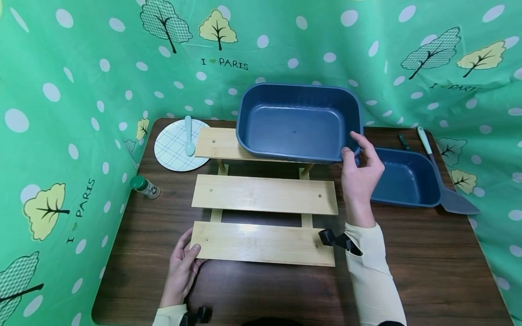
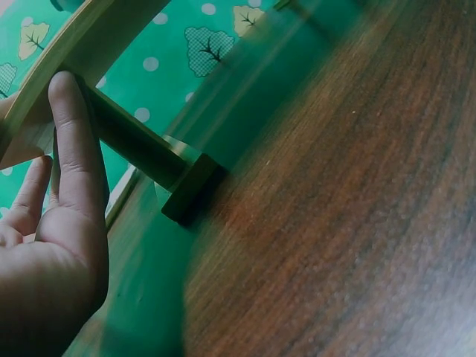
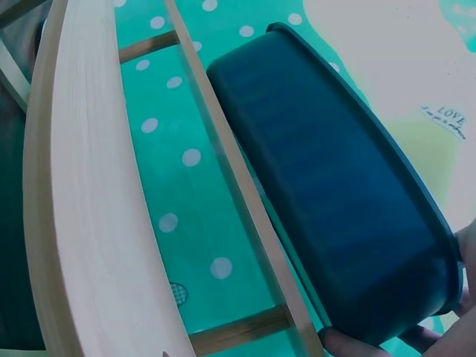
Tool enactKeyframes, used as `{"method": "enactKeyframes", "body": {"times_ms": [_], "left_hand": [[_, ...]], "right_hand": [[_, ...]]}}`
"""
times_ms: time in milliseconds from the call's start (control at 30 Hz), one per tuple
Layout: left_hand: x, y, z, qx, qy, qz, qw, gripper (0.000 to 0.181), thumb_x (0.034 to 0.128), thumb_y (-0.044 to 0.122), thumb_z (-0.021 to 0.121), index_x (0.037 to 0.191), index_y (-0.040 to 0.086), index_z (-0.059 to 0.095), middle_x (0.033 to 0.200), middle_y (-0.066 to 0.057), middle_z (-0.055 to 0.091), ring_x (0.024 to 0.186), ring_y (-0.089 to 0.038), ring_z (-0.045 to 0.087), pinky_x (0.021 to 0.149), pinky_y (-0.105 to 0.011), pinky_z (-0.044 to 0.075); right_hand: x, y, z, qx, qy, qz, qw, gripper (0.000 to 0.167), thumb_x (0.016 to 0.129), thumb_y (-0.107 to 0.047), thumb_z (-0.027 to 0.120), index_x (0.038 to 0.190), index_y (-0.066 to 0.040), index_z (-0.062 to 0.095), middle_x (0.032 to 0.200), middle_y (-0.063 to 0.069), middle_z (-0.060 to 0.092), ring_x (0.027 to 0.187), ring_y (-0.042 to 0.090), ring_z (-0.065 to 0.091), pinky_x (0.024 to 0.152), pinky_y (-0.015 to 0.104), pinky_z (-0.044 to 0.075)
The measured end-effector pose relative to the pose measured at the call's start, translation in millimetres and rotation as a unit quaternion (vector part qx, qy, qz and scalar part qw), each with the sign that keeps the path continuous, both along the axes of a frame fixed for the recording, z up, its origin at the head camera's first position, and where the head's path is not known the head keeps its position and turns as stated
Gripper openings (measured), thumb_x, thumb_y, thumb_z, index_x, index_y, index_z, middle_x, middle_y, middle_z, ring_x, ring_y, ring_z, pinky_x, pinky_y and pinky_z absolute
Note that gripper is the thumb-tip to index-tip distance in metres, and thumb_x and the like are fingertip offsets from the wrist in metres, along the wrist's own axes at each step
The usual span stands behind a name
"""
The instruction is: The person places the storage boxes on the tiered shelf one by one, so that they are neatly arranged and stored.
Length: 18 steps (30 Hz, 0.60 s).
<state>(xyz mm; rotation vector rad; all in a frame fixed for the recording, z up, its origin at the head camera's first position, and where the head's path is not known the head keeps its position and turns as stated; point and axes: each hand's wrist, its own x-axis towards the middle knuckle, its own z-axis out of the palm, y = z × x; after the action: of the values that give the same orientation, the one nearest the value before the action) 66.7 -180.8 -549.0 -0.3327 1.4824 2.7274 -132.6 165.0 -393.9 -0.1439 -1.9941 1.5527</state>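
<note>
From the head view, I see a glossy blue rounded-rectangular basin (image 1: pixel 299 122) over the top plank of a pale three-tier wooden rack (image 1: pixel 265 194), just beyond the right hand (image 1: pixel 363 174). Its fingers are clamped on the basin's near right corner, thumb and forefinger slightly apart with the rim between. I'd judge it moulded plastic: stiff, light, somewhat slippery, hardly fragile, best taken by the rim at both ends. In the left wrist view, the left hand (image 2: pixel 63 223) has its fingers under the lowest plank, its support leg just beside them reaching toward the dark wood-grained counter (image 2: pixel 335 186); the head view shows the thumb clamped above. In the right wrist view, the fingers hold the basin's end; whether its base rests fully, I can't tell.
</note>
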Motion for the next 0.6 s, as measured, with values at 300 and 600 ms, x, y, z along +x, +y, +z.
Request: {"method": "enactKeyframes", "body": {"times_ms": [300,600], "left_hand": [[-0.2,0.0,-0.5,0.010,0.007,0.000,0.9999,0.042,0.1061,-0.006,0.046,0.140,0.020,0.047,0.116,-0.002,0.072,0.099,-0.011,0.072,0.080,-0.022,0.062],[-0.4,0.2,-1.7,0.012,0.010,-0.001,0.9999,0.043,0.1061,-0.006,0.046,0.140,0.020,0.048,0.116,-0.002,0.072,0.099,-0.012,0.073,0.081,-0.023,0.062]], "right_hand": [[-1.9,-0.9,2.3,0.009,-0.007,0.015,0.9998,0.031,0.098,-0.002,0.061,0.128,-0.002,0.071,0.129,0.012,0.069,0.088,0.008,0.055,0.068,0.021,0.042],[-3.8,-4.2,3.3,0.023,-0.007,0.034,0.9992,0.031,0.099,-0.003,0.061,0.129,0.000,0.069,0.131,0.015,0.068,0.098,0.009,0.057,0.080,0.023,0.043]]}}
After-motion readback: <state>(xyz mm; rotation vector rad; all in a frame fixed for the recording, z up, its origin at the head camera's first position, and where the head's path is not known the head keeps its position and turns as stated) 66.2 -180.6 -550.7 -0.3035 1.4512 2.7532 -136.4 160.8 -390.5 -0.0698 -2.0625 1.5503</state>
